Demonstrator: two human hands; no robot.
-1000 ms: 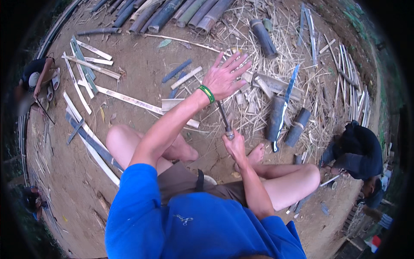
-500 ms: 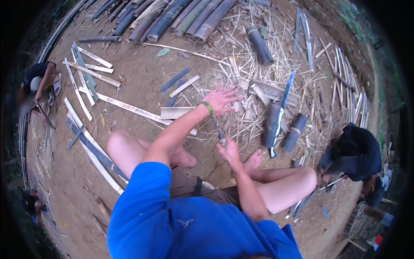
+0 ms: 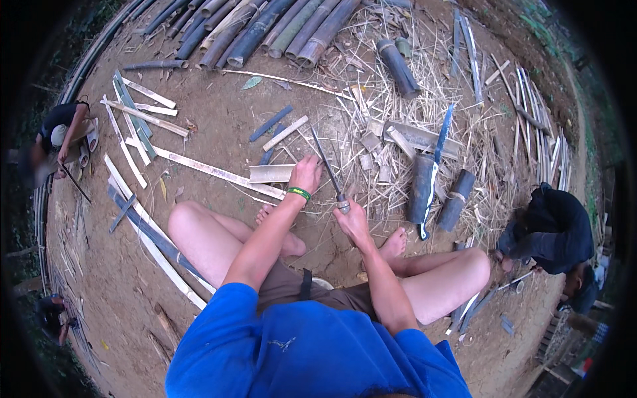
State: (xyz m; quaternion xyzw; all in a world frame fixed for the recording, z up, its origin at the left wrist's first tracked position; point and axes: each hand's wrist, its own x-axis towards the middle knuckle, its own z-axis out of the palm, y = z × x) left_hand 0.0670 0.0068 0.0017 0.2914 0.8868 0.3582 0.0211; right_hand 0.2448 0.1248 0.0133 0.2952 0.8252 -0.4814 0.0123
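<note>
Bamboo litter lies all around my crossed legs on the dirt. A second ago my left hand was stretched out with fingers spread over the straw; now it has come back in and lies curled on the end of a short split bamboo slat that rests flat on the ground just ahead of my left foot. The fingers look folded over the slat's near end, though I cannot tell how firmly they press. My right hand has stayed where it was, wrapped tight around the handle of the long knife, whose dark blade slants up and away to the left, its tip above the slat and near my left knuckles. So reach has given way to contact: piece and blade are now together in front of me, the hands close side by side.

To my right stand two dark bamboo sections, with another blue-handled blade laid across them. Whole bamboo poles lie stacked farther off, and a crouching person in black works at my right.
</note>
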